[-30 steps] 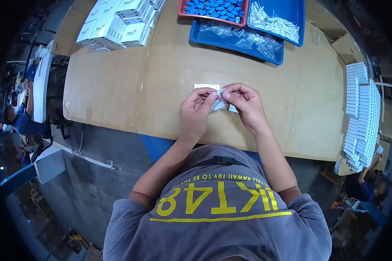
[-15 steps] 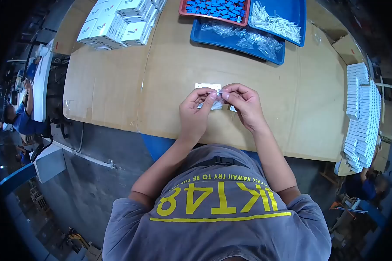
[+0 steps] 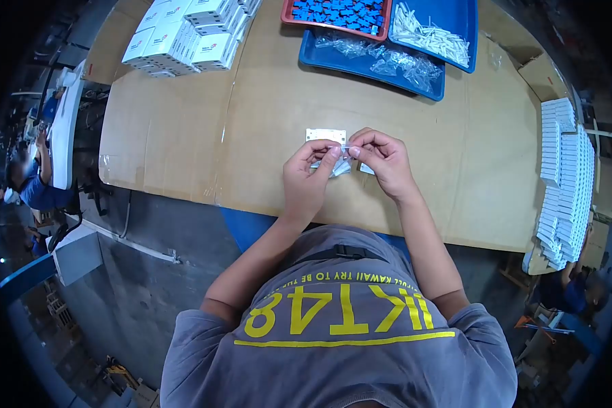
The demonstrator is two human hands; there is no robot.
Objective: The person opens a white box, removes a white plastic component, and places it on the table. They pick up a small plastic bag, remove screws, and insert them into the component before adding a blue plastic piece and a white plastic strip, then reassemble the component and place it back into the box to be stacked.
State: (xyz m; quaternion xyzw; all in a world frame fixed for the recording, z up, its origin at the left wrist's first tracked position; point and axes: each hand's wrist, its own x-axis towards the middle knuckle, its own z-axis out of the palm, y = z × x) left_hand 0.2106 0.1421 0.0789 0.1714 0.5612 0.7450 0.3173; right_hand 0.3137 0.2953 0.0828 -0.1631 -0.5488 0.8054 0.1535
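Observation:
Close together above the cardboard table top (image 3: 272, 109), my left hand (image 3: 307, 170) and my right hand (image 3: 382, 163) are both closed in a pinch. Between the fingertips they hold the top edge of a small clear plastic bag (image 3: 341, 166). Whitish contents show in its lower part, too small to name. Just beyond the fingers lies a white box (image 3: 325, 134), partly covered by my hands. Another small white piece (image 3: 366, 168) peeks out beside my right hand, mostly hidden.
White boxes (image 3: 173, 41) are stacked at the back left. A red tray (image 3: 285, 19) of blue parts, a blue tray (image 3: 470, 58) of white sticks and a blue tray (image 3: 306, 58) of clear bags stand behind. More white boxes (image 3: 564, 183) line the right edge. Co-workers sit on both sides.
Both hands stay nearly in place, with only a slight shift of the fingers on the bag. The bag's lower part shows a little more below the fingertips.

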